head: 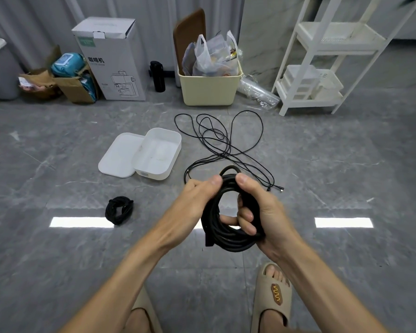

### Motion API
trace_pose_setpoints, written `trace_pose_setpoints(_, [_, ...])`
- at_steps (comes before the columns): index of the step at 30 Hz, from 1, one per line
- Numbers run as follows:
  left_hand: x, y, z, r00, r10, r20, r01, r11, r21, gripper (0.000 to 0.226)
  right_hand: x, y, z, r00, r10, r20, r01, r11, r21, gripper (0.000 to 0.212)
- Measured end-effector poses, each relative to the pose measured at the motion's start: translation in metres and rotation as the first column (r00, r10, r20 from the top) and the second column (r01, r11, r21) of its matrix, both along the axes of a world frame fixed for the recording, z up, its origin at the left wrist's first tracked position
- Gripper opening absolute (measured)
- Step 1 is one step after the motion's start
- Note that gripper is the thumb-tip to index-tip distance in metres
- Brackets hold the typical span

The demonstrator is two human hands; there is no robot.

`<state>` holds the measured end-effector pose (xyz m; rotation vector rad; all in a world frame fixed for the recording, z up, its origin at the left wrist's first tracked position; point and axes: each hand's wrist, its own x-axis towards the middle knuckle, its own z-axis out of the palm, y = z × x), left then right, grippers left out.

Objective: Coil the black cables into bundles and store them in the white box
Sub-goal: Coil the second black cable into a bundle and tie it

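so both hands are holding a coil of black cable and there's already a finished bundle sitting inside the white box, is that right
Not quite. Both hands, left hand and right hand, do hold the cable coil, but the finished bundle lies on the floor near the white box, not inside it, as the head view shows.

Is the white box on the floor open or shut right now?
Open. The white box shows its bare inside, and its lid lies flat beside it on the floor.
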<state>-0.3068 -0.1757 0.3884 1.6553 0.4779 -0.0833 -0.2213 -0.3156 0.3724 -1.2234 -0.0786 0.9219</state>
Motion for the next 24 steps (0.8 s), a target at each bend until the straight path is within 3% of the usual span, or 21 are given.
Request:
trace_pose_setpoints(2, [-0.002, 0.002, 0.002, 0.998, -0.054, 0.036, 0.051, 0.996, 0.072, 0.037, 0.001, 0.0, 0.002, 1.0, -0.008, 0.01, 0.008, 1.0, -0.015, 0.04])
trace_pose_setpoints(5, [-0.003, 0.001, -0.005, 0.999, -0.016, 0.052, 0.013, 0.999, 0.051, 0.054, 0.001, 0.0, 0.004, 1.0, 0.005, 0.017, -0.004, 0.997, -0.071, 0.044])
trace_pose_setpoints(10, [0.0, -0.004, -0.006, 0.992, 0.126, -0.005, -0.126, 0.987, -0.096, 0.057, -0.003, 0.002, -0.001, 1.0, 0.007, 0.02, -0.006, 0.998, -0.07, 0.046])
trace_pose_setpoints(15, [0.002, -0.008, -0.007, 0.974, 0.225, -0.01, -0.222, 0.951, -0.215, 0.06, 0.0, 0.004, -0.002, 1.0, 0.016, 0.018, -0.015, 0.998, -0.059, 0.033])
trace_pose_setpoints(18, [0.003, -0.008, -0.007, 0.976, 0.218, -0.013, -0.215, 0.947, -0.24, 0.067, 0.001, 0.003, -0.002, 1.0, -0.007, 0.024, 0.009, 0.996, -0.09, 0.043])
trace_pose_setpoints(21, [0.004, -0.008, -0.003, 0.987, 0.161, -0.006, -0.159, 0.973, -0.167, 0.074, 0.0, 0.002, -0.002, 0.995, -0.096, 0.025, 0.098, 0.991, -0.091, 0.05])
trace_pose_setpoints(24, [0.001, -0.008, -0.003, 0.95, 0.232, 0.207, -0.254, 0.963, 0.089, 0.046, 0.001, 0.002, -0.002, 0.978, -0.203, 0.039, 0.206, 0.973, -0.101, 0.064])
